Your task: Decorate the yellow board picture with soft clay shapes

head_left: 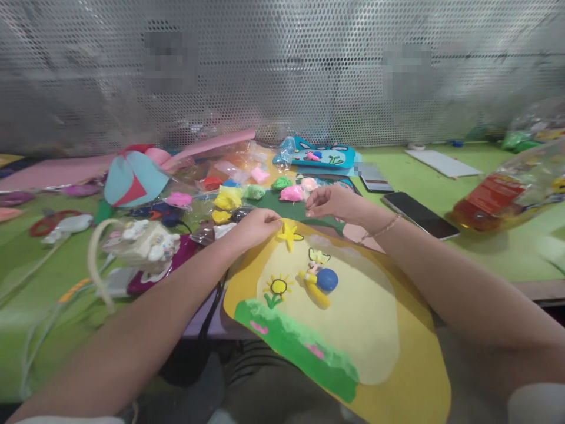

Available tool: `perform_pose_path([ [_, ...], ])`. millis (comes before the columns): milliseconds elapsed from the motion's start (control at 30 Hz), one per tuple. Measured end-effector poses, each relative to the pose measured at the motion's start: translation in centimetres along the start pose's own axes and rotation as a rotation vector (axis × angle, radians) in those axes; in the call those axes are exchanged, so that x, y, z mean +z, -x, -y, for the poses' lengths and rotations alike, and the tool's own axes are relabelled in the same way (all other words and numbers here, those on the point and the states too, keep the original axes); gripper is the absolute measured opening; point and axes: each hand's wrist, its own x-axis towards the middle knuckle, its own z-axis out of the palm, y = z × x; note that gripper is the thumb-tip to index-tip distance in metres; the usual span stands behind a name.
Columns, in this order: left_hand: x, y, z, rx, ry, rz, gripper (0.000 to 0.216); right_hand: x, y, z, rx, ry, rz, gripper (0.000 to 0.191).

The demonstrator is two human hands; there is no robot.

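The rounded yellow paper sheet bearing coloured clay figures is pinched by the left hand before the green bench, whether anything is held by the curled right hand cannot be told, and decorating seems in hand, steady support being called for next.

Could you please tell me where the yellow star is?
In the head view, the star sits on the yellow card, near its far edge, right of the left hand.

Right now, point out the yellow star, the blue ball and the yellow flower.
Yellow star (289, 235), head view: its middle.
Blue ball (328, 280), head view: its rounded front.
Yellow flower (279, 287), head view: its round centre.
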Motion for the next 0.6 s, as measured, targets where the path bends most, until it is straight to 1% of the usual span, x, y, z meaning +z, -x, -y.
perform_pose_path([
  [100, 0.0, 0.0, 0.1, -0.002, -0.006, 0.006, 0.029, 0.0, 0.2, 0.3, -0.014, 0.055, -0.018, 0.010],
  [233, -0.1, 0.0, 0.0, 0.008, -0.006, 0.010, 0.027, -0.1, 0.3, 0.3, -0.030, 0.055, 0.006, 0.007],
  [433, -0.1, 0.1, -0.4, 0.015, -0.012, 0.007, 0.025, -0.3, 0.1, -0.4, -0.063, 0.004, 0.125, 0.010],
  [533, -0.1, 0.2, -0.5, 0.011, -0.025, 0.006, 0.026, -0.4, -0.1, -0.8, -0.028, -0.021, 0.175, 0.012],
  [600, -0.1, 0.3, -0.5, 0.014, -0.042, 0.000, 0.027, -0.4, -0.2, -1.0, 0.004, -0.043, 0.178, 0.015],
])
